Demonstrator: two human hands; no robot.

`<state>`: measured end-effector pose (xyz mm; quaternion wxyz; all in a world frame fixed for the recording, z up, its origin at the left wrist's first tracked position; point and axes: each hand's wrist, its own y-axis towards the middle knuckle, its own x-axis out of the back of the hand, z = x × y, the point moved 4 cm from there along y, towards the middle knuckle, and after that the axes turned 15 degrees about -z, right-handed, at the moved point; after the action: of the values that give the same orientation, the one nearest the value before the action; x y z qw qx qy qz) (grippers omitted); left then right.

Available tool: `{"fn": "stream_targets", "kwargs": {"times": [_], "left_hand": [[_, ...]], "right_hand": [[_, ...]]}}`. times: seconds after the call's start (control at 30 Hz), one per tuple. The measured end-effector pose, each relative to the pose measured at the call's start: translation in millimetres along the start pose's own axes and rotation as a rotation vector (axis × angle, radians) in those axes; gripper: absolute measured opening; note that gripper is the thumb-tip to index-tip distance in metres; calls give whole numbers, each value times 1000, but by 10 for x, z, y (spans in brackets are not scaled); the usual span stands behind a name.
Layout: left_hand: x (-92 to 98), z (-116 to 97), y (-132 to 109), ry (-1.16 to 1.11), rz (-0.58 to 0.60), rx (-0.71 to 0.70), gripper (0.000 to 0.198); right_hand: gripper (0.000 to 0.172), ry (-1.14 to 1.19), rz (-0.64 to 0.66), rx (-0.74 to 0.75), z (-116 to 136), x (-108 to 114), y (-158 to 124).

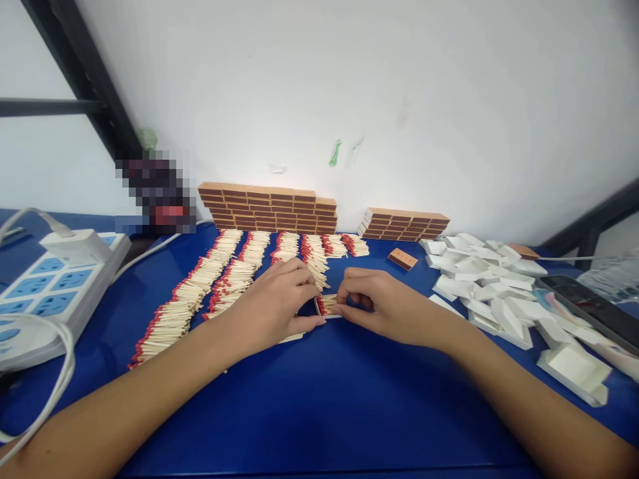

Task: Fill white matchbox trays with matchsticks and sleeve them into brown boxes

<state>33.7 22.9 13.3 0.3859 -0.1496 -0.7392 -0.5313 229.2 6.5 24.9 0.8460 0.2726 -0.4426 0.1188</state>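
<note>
My left hand [279, 303] and my right hand [382, 303] meet at the middle of the blue table [319, 399], fingers pinched on a small white tray of red-tipped matches [327, 305] that lies between them. A white strip, likely another box part [292, 338], pokes out from under my left hand. Long rows of loose red-tipped matches [219, 283] stretch from beside my left hand toward the wall.
Two stacks of brown matchboxes [269, 207] [403, 225] stand against the white wall. One brown box [402, 259] lies alone. A heap of empty white trays [492, 286] fills the right side, with a dark phone [589, 307] beyond. A white-and-blue power strip [47, 283] sits left.
</note>
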Motion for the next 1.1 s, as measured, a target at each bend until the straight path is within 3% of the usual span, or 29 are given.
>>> {"fn": "stream_targets", "kwargs": {"times": [0.33, 0.53, 1.1], "left_hand": [[16, -17, 1, -2, 11, 2, 25], [22, -35, 13, -16, 23, 10, 26], [6, -26, -3, 2, 8, -4, 22]], "right_hand": [[36, 1, 4, 7, 6, 0, 6], [16, 34, -23, -12, -23, -5, 7], [15, 93, 11, 19, 40, 10, -9]]}}
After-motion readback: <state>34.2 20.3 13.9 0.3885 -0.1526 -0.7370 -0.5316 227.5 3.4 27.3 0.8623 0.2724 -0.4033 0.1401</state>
